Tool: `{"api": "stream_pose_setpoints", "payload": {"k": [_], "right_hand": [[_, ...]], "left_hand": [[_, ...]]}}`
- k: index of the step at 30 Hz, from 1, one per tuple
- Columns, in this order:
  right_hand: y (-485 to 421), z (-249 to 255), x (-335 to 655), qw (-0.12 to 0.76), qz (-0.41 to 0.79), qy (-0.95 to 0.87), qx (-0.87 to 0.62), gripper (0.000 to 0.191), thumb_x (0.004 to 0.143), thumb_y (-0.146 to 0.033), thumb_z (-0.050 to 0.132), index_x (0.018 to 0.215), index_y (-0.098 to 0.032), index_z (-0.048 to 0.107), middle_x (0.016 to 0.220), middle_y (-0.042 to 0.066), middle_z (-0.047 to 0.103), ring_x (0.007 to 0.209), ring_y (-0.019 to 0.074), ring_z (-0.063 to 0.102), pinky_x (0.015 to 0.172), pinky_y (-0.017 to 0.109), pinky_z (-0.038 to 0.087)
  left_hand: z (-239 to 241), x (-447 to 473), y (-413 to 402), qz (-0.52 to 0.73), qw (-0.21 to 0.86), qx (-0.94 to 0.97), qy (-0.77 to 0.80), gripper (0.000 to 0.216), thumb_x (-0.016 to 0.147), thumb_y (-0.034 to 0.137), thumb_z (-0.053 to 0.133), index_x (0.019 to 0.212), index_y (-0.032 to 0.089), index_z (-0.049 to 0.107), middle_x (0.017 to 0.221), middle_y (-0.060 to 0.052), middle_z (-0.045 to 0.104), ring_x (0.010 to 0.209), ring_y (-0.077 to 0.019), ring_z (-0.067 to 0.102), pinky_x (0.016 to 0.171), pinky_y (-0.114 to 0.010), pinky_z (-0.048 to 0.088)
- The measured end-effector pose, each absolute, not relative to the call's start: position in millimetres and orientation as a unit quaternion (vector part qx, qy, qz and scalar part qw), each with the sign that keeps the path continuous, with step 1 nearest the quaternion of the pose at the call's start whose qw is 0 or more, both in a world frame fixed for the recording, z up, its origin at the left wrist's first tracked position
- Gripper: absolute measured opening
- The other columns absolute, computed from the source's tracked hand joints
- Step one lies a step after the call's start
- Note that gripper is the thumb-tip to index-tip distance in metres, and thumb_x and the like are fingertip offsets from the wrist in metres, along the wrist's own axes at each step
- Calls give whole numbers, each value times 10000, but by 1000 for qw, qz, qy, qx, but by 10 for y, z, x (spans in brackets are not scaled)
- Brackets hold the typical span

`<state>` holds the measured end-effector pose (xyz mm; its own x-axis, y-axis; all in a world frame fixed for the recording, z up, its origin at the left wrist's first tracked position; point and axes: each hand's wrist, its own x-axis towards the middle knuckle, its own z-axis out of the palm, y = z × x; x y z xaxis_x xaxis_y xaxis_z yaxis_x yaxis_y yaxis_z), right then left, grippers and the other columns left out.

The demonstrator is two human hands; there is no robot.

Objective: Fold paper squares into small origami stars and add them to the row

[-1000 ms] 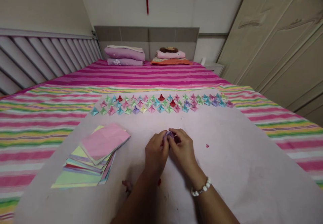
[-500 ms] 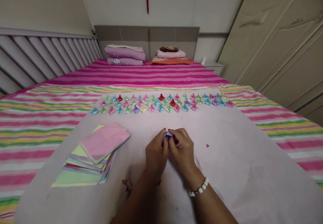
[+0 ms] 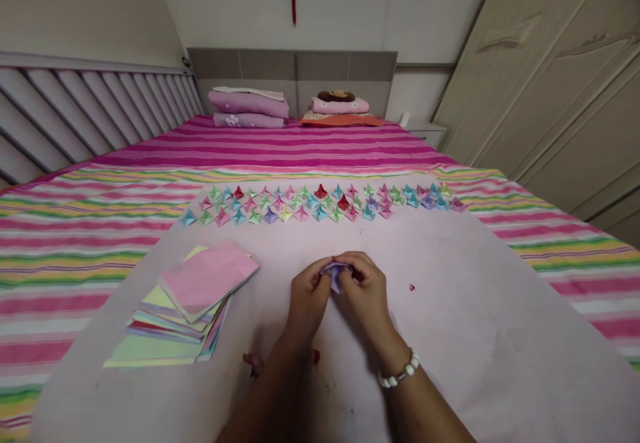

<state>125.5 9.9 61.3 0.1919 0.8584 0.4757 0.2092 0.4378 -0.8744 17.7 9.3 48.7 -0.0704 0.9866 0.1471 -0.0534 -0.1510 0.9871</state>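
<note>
My left hand (image 3: 307, 296) and my right hand (image 3: 367, 293) meet over a pale pink board (image 3: 450, 310) lying on the bed. Both pinch a small purple folded paper piece (image 3: 336, 272) between their fingertips, just above the board. My right wrist wears a white bead bracelet (image 3: 399, 372). To the left lies a fanned stack of coloured paper squares (image 3: 185, 310) with a pink sheet on top. Along the board's far edge stand rows of several small folded paper shapes (image 3: 320, 204) in many colours.
The board rests on a striped bedspread (image 3: 75, 243). Pillows (image 3: 249, 108) and a soft toy (image 3: 339, 102) sit by the headboard. A wardrobe (image 3: 560, 76) stands on the right, a slatted rail (image 3: 75, 116) on the left. Tiny red paper scraps (image 3: 411, 288) lie on the board.
My hands have turned slightly outward and the purple piece shows more between the fingertips. The view has shifted a little.
</note>
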Motion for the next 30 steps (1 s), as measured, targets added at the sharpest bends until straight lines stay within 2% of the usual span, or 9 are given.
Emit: {"api": "stream_pose_setpoints", "payload": {"k": [5,7,11,14,16,21,26,28,30], "right_hand": [[158,635,1358,621,375,-504,-470,148,646,-164,585,685,-203,722,839,55,683,772,191,632,670,300,511],[168,643,1380,621,393,-485,-474,127,625,-177,595,640,-202,719,847,56,690,777,199,632,672,307,509],[168,652,1397,627,429,-439,-480,126,585,-180,598,612,-194,721,817,48,695,738,197,618,639,298,486],[165,660,1409,615,477,-401,-483,153,577,-171,589,640,-182,728,698,29,690,647,174,588,598,277,453],[165,670,1417,605,506,-379,-484,150,576,-171,592,641,-171,727,615,17,670,574,153,549,557,262,422],[166,717,1418,600,547,-360,-460,93,560,-188,637,612,-164,710,528,-7,624,490,119,487,495,241,376],[158,768,1429,600,572,-327,-453,213,556,-212,704,763,-160,709,571,-17,643,462,102,495,477,230,387],[154,781,1438,599,590,-314,-442,252,563,-241,725,800,-159,700,590,-9,654,461,107,512,480,239,408],[152,785,1443,603,601,-303,-429,277,573,-274,744,819,-157,695,613,3,666,460,110,519,478,248,421]], "left_hand": [[572,175,111,558,515,475,444,303,695,343,681,909,133,729,686,-41,712,594,-144,615,575,-256,489],[583,170,108,549,529,477,439,315,691,353,695,917,135,726,697,-43,704,614,-144,614,602,-264,489],[562,122,110,533,468,551,440,317,677,297,724,970,174,714,931,-75,674,786,-167,622,675,-275,488],[549,76,118,516,379,629,441,493,553,246,814,1031,227,696,1168,-95,594,1023,-230,587,771,-311,494],[540,64,124,511,352,659,425,534,552,223,817,1068,243,681,1241,-94,571,1144,-257,539,859,-348,481],[480,98,142,510,389,637,427,358,712,202,705,1070,205,691,1072,-86,699,929,-206,650,806,-334,509],[464,133,142,531,521,534,403,327,718,241,697,1034,157,707,903,-76,747,813,-198,686,800,-339,530],[484,132,142,542,538,496,414,292,702,280,714,963,148,725,833,-68,752,769,-192,686,761,-326,537],[504,123,146,546,548,463,434,318,688,332,731,943,143,722,860,-77,751,772,-192,686,729,-320,541]]}}
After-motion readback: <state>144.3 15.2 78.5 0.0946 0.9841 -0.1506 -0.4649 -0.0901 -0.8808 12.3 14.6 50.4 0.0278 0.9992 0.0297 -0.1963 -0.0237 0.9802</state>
